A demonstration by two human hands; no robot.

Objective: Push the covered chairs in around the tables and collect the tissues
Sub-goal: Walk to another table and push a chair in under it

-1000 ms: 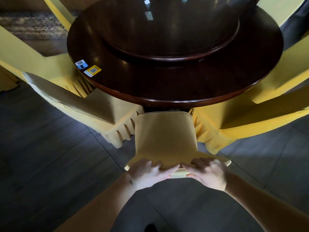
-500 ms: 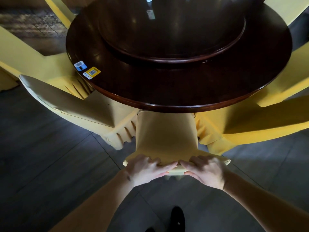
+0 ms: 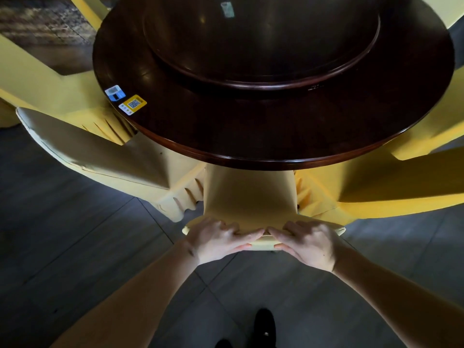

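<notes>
Two hands, left hand [image 3: 217, 238] and right hand [image 3: 307, 243], grip the top of the chair [image 3: 248, 197] back, fingers curled over it and thumbs beneath. The chair's seat sits under the near edge of the table [image 3: 251, 136], between two neighbouring chairs. Pushed further or askew, it could knock the table or snag a neighbour's cover. Two stickers [image 3: 125, 100] lie left on the table; their print is unreadable. No tissues show.
</notes>
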